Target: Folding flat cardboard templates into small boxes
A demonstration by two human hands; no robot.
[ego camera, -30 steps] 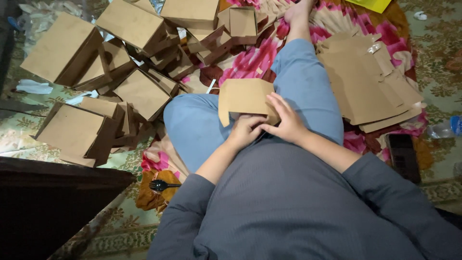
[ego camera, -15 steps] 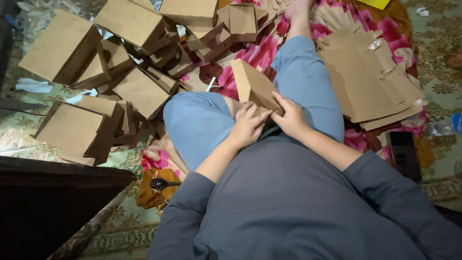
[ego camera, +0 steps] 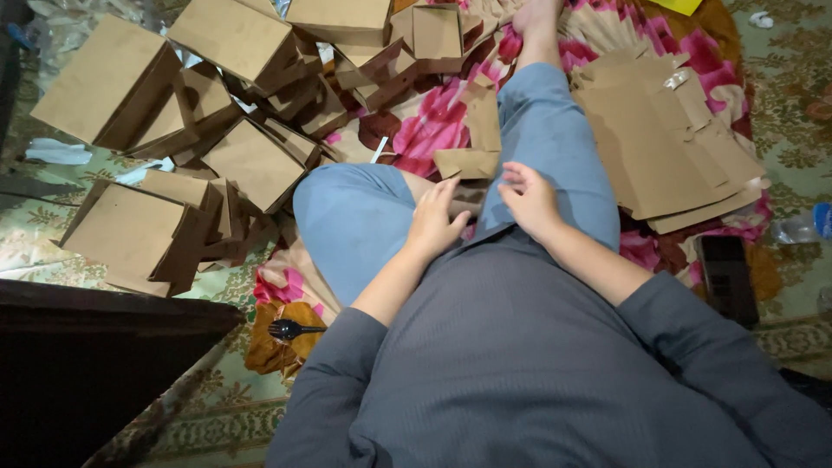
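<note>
Folded brown cardboard boxes heaped at left, flat brown blanks stacked at right

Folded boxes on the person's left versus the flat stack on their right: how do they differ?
The folded boxes are assembled, with raised walls; the flat cardboard sheets lie unfolded. The boxes are tumbled at many angles; the sheets are layered in one loose stack. Both are plain brown cardboard resting on the floor coverings.

- The folded brown cardboard piece, held up against the lap a moment ago, now lies lower, between the knees.
- Both hands have opened: the left hand and right hand seem to rest just short of it.
</note>
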